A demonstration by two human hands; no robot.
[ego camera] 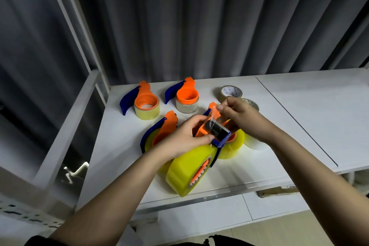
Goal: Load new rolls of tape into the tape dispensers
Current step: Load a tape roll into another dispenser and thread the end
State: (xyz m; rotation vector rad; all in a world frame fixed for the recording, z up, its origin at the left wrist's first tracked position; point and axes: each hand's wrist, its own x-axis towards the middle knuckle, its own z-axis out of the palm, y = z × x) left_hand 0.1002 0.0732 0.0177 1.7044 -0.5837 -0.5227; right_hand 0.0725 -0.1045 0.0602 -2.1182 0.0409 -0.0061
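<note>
An orange and blue tape dispenser (216, 136) with a large yellow tape roll (187, 170) on it is held over the white table (299, 110), near its front edge. My left hand (185, 138) grips the dispenser's orange body from the left. My right hand (237, 114) pinches the clear loose end of the tape (214, 115), which is pulled up over the black roller and toothed blade. Another yellow roll (232, 149) lies just behind the dispenser.
Two loaded dispensers (142, 104) (184, 97) stand at the back left, and a third dispenser (159, 136) lies under my left wrist. Two brownish rolls (229, 93) (250, 104) and a pale roll (253, 144) sit near my right hand. A white frame post (79, 50) rises on the left.
</note>
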